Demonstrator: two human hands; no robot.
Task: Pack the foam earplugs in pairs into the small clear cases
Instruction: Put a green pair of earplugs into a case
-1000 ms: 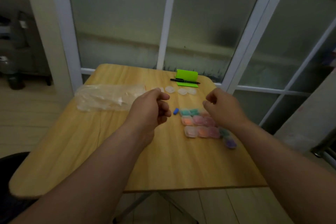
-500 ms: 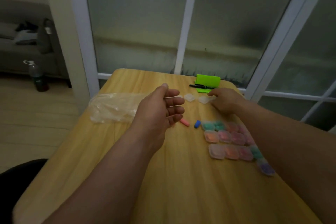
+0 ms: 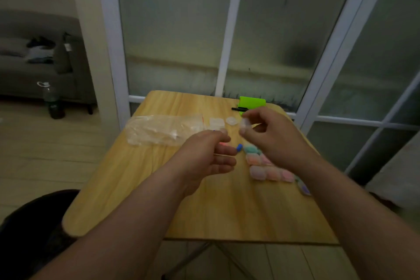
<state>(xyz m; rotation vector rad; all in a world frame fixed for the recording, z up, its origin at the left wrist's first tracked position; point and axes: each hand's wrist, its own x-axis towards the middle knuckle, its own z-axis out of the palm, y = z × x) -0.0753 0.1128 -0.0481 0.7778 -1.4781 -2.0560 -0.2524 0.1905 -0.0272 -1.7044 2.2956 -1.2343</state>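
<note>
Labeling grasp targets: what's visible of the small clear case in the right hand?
The small clear case is a tiny, whitish translucent box, plastic by the look of it, with rounded corners. Motion blur softens it, so I cannot tell whether the lid is open or whether anything is inside. The right hand pinches it between thumb and fingertips and holds it above the wooden table, just right of another clear case that lies on the table. Only the fingers touch it.
</note>
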